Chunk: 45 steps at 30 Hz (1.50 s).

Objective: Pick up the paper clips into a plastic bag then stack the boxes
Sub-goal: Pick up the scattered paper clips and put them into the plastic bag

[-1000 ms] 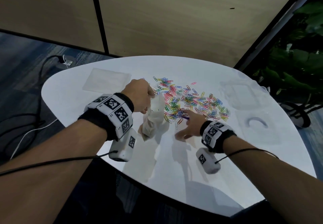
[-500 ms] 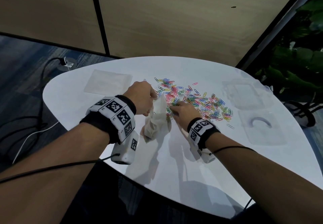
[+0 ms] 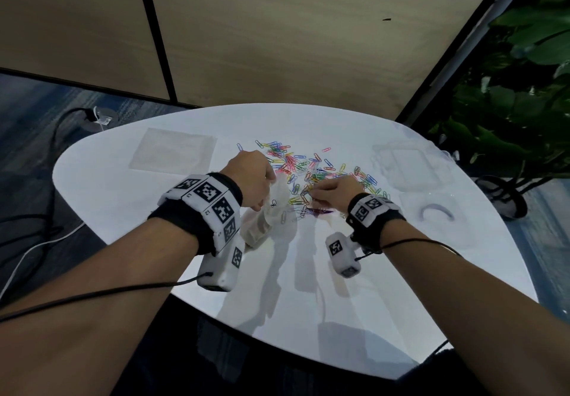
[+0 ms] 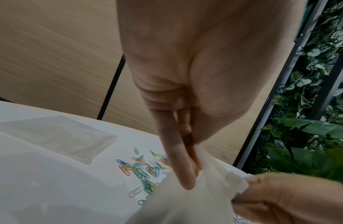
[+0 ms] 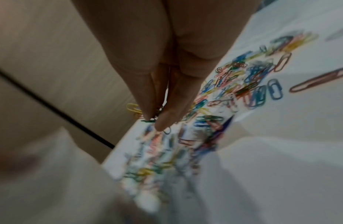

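Coloured paper clips (image 3: 311, 170) lie in a loose heap on the white table (image 3: 354, 318). My left hand (image 3: 266, 187) holds a clear plastic bag (image 3: 265, 222) upright at the heap's left edge, pinching its rim between thumb and fingers (image 4: 188, 174). A few clips show through the bag. My right hand (image 3: 313, 195) hovers at the bag's mouth, pinching several clips (image 5: 153, 117) in its fingertips. In the left wrist view the right hand (image 4: 281, 197) is right beside the bag's rim (image 4: 235, 180). Two clear boxes (image 3: 407, 164) (image 3: 438, 213) sit at the right.
A second flat plastic bag (image 3: 172, 151) lies at the table's far left. Green plants (image 3: 524, 102) stand beyond the right edge. Cables (image 3: 37, 241) run over the floor on the left. A wood-panel wall is behind the table.
My right hand left the table at the heap's near edge and rose up-left to the bag's mouth with clips pinched. The left hand kept the bag in place.
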Available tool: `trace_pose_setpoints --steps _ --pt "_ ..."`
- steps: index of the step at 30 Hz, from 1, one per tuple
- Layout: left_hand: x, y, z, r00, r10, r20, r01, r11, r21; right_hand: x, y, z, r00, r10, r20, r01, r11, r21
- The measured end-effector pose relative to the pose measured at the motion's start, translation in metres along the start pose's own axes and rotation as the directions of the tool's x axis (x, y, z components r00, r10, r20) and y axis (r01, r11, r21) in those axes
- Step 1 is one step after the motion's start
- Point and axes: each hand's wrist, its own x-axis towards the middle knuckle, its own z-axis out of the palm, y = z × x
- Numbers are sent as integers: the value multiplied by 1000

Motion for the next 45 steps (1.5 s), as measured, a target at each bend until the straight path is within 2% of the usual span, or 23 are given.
trace_pose_setpoints --steps 1,3,4,6,11,15,17,19,20,21,23,24,26,27,28,29,30,31,32,34,37,42,45 --pt "0 1 1 1000 -2 3 2 1000 5 -5 -6 -4 1000 19 25 -25 971 240" --pt "0 2 2 1000 -8 5 8 1000 12 -18 -21 -8 994 14 112 -75 822 564" --pt "0 3 2 1000 -10 5 10 1000 13 -25 -29 -8 987 -17 160 -92 755 649" --pt "1 4 2 1000 -13 -2 13 1000 11 -40 -41 -4 970 -84 227 -99 715 692" --pt "0 7 5 999 -6 -34 7 1000 25 -58 -43 18 949 -154 274 -1 870 494" --pt "-2 9 3 997 -6 -71 8 1000 25 -60 -40 35 941 -277 196 253 958 138" --pt "-3 7 2 997 -5 -74 6 1000 18 -59 -41 40 897 -390 206 426 889 -170" --pt "-4 6 1 998 -1 -71 1 1000 6 -60 -46 40 846 -420 328 532 706 -468" --pt "-4 6 0 997 0 -71 0 1000 0 -60 -48 39 846 -396 358 531 690 -491" --pt "-3 5 -1 997 -2 -74 2 1000 -2 -60 -51 37 855 -384 347 511 739 -440" --pt "-2 3 -4 996 -17 -83 17 1000 -1 -56 -53 32 891 -388 234 431 885 -175" --pt "-1 2 -5 996 -32 -89 32 999 -7 -51 -51 29 912 -377 162 392 918 -68" --pt "-1 -1 -9 993 -60 -103 58 998 -20 -38 -40 24 921 -374 111 388 909 -155" --pt "-2 -1 -10 991 -68 -114 66 998 -21 -32 -30 23 912 -378 158 410 842 -350" --pt "-2 -2 -12 990 -73 -124 71 997 -17 -27 -19 25 898 -347 269 439 690 -576" --pt "-3 -3 -13 988 -73 -133 72 997 -13 -25 -6 29 876 -291 385 481 459 -747" --pt "-3 -3 -14 988 -71 -139 70 997 -13 -24 8 35 843 -254 474 529 231 -817" --pt "-3 -3 -14 988 -66 -141 66 998 -8 -24 20 43 807 -238 541 568 57 -821" --pt "-3 -3 -15 989 -60 -138 61 998 3 -26 29 51 780 -237 579 587 -42 -808" --pt "-3 -3 -15 990 -54 -129 59 998 28 -24 42 60 755 -259 602 595 -114 -796" --pt "-3 -2 -14 990 -64 -127 71 996 47 -15 45 53 780 -294 553 550 -100 -829" --pt "-2 -1 -12 992 -71 -104 78 995 59 13 55 26 909 -284 306 351 122 -929" --pt "-2 -1 -12 992 -78 -104 85 994 63 24 56 13 897 -335 289 367 196 -909"
